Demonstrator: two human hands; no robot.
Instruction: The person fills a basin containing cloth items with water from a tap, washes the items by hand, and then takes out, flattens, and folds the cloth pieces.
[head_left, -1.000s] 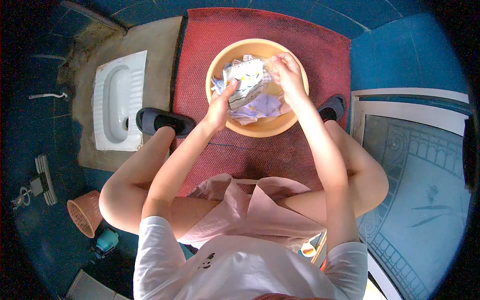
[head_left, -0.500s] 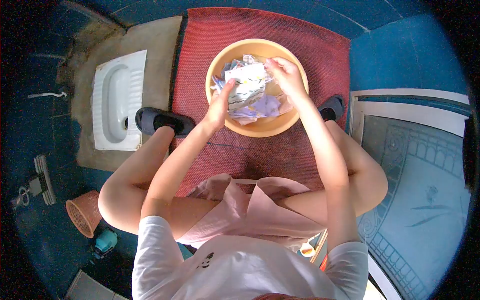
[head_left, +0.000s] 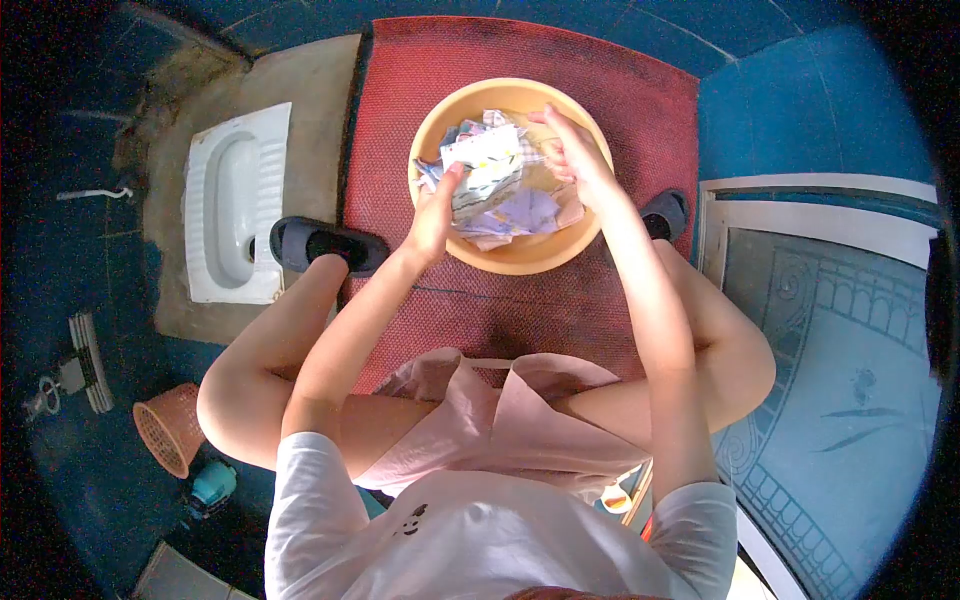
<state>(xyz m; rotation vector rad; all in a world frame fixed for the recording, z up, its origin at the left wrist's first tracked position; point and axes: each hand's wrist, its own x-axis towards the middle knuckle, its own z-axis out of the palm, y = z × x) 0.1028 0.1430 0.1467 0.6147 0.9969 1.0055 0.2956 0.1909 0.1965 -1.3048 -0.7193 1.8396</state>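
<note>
A yellow basin (head_left: 520,262) stands on the red mat, with several patterned cloths inside. My left hand (head_left: 436,212) is at the basin's left side, its thumb on top of a white patterned cloth (head_left: 485,155), gripping that cloth's left edge. Over the right part of the basin is my right hand (head_left: 573,150), its fingers apart and nothing seen in them. Beneath the white cloth, a lilac cloth (head_left: 525,212) lies low in the basin, and a checked cloth is partly covered behind.
The red mat (head_left: 400,110) lies under the basin. On the left are a white squat toilet (head_left: 237,200), an orange basket (head_left: 172,430) and a turquoise object (head_left: 212,486). A frosted glass door (head_left: 840,370) is at the right. Dark slippers (head_left: 330,246) are on my feet.
My right hand's fingers have spread, and the hand has shifted slightly away from the white cloth. My left hand still holds the white cloth, almost unmoved.
</note>
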